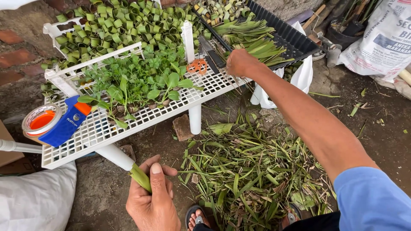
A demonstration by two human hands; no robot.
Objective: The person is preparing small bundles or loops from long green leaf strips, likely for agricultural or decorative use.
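My left hand (pixel 152 201) is low in the view, closed around a rolled green leaf strip (pixel 140 176) that sticks up past my thumb. My right hand (pixel 240 63) reaches far forward to the white grid rack (pixel 98 132), its fingers closed at the rack's right edge beside orange-handled scissors (pixel 198 66) and a dark blade (pixel 210 52). What the right fingers grip is hidden. Small green seedlings (pixel 141 83) in leaf-roll pots stand on the rack.
Several rolled leaf rings (pixel 115 25) fill a white tray behind. A black tray (pixel 291 40) holds cut leaf strips. A blue tape dispenser (pixel 55 122) lies on the rack's left. Leaf trimmings (pixel 248 171) cover the ground by my sandalled feet. White sacks sit left and top right.
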